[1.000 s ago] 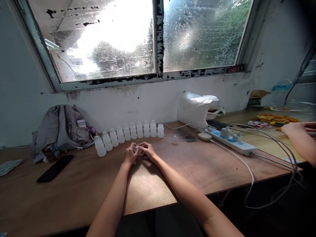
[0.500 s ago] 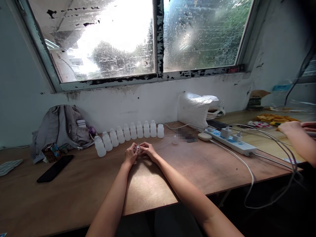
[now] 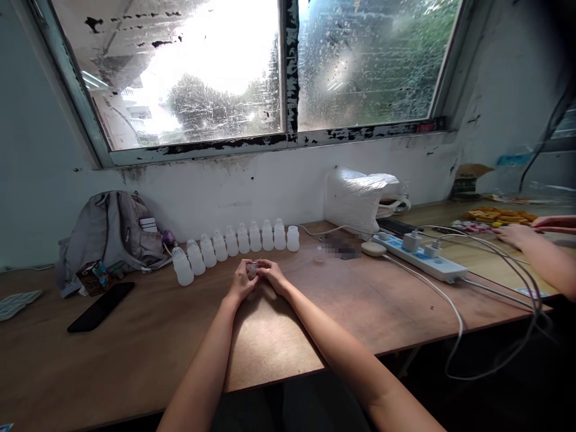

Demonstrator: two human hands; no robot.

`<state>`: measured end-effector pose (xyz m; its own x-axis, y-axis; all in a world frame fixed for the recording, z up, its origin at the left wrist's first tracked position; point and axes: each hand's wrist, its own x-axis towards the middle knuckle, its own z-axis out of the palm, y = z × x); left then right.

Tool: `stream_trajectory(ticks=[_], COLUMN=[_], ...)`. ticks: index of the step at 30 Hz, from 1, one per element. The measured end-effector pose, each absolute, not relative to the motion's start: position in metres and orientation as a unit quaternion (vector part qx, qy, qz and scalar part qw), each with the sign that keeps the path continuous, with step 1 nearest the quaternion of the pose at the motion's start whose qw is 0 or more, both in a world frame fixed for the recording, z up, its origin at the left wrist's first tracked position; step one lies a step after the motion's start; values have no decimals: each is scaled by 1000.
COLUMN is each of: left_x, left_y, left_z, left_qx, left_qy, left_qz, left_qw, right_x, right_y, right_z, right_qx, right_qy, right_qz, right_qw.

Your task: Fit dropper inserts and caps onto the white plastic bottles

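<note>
Both hands meet over the middle of the wooden table (image 3: 189, 336). My left hand (image 3: 242, 282) and my right hand (image 3: 271, 275) are closed around a small clear piece (image 3: 252, 270), whose exact shape is too small to tell. Behind them stands a curved row of several frosted white bottles (image 3: 243, 239), most with clear tops. The bottle at the right end (image 3: 293, 239) has no clear top. To the right of my hands, a small clear, dome-like piece (image 3: 319, 255) sits on the table.
At the left are a grey backpack (image 3: 112, 234), a small box (image 3: 93, 278) and a black phone (image 3: 101, 307). On the right lie a white puck-like device (image 3: 373, 249), a power strip (image 3: 423, 258) with looping cables and a white bag (image 3: 353, 201). Another person's hand (image 3: 517, 236) is at far right.
My left hand has shifted slightly right and turned, and the clear piece between my hands is tilted differently. The other person's hand at far right has moved left and down.
</note>
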<state>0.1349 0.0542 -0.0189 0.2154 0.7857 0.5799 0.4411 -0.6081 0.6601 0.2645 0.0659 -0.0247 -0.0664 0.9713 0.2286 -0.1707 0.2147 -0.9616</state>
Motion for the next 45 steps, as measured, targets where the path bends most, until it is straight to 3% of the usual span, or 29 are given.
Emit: stream_trajectory(ticks=[9, 45], left_x=[133, 136], left_y=[56, 42], left_z=[-21, -7], left_qx=[762, 757], left_qy=[464, 551], left_qz=[443, 352], left_qw=[92, -22], right_x=[263, 264], right_y=[65, 69], right_z=[-26, -25], right_qx=[-377, -453], right_qy=[-551, -556], right_qz=[486, 439], right_qw=[564, 541])
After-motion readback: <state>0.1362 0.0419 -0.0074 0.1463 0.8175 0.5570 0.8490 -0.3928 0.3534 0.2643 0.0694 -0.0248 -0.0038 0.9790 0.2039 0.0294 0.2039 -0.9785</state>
